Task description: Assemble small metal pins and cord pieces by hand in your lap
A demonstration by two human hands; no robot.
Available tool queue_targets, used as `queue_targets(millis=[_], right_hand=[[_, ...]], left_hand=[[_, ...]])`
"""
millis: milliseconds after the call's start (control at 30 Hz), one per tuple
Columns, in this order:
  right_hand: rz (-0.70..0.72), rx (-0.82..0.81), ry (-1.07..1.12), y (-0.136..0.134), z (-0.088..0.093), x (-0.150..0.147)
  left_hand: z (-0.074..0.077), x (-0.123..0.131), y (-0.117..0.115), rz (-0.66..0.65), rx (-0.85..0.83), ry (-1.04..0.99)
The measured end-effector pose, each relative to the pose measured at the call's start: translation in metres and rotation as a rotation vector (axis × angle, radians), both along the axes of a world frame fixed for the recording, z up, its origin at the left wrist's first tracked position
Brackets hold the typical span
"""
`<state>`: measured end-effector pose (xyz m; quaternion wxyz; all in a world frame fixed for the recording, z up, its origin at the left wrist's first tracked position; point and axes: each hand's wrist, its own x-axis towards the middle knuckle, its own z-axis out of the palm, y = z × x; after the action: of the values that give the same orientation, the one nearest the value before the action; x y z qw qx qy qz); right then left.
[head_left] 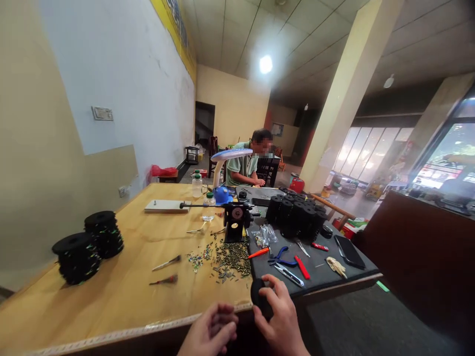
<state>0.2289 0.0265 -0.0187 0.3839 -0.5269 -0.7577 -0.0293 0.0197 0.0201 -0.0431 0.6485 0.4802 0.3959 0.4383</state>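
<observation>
A black round spool (257, 292) stands on edge at the front of the table, gripped between the thumb and fingers of my right hand (279, 316). My left hand (211, 330) is to the left of it, just in front of the table edge. Its fingers are loosely curled, the thumb stands apart from them, and nothing shows between them. Beyond both hands lies a spread of small dark metallic pieces (233, 258), with little coloured bits (200, 259) beside it. Behind these stands a small black machine with a dial (234, 222) and a long rod to the left.
Two wound black spools (76, 257) stand at the left. On the dark mat (315, 274) lie scissors (289, 274), blue-handled pliers (284, 257), a red-handled tool (302, 267), a phone (349, 251) and grouped black spools (295, 215). Brushes (166, 263) lie left; a lamp (222, 193) and a seated person (239, 168) are behind.
</observation>
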Motion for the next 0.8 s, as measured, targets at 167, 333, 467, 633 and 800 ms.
queue_targets(millis=[167, 333, 467, 633, 800], right_hand=[[0.208, 0.004, -0.104, -0.018, -0.005, -0.019], [0.223, 0.062, 0.025, -0.031, -0.021, -0.02], [0.097, -0.035, 0.342, -0.045, -0.036, -0.022], [0.159, -0.485, 0.698, -0.048, -0.046, -0.043], [0.189, -0.772, 1.026, -0.044, -0.051, -0.06]], left_hand=[[0.009, 0.016, 0.008, -0.015, -0.009, -0.061], [0.003, 0.008, 0.004, 0.066, -0.059, -0.029], [-0.002, -0.002, -0.003, 0.106, -0.078, -0.004], [-0.006, -0.006, -0.012, 0.13, -0.08, 0.014], [-0.003, -0.006, -0.019, 0.115, -0.118, -0.016]])
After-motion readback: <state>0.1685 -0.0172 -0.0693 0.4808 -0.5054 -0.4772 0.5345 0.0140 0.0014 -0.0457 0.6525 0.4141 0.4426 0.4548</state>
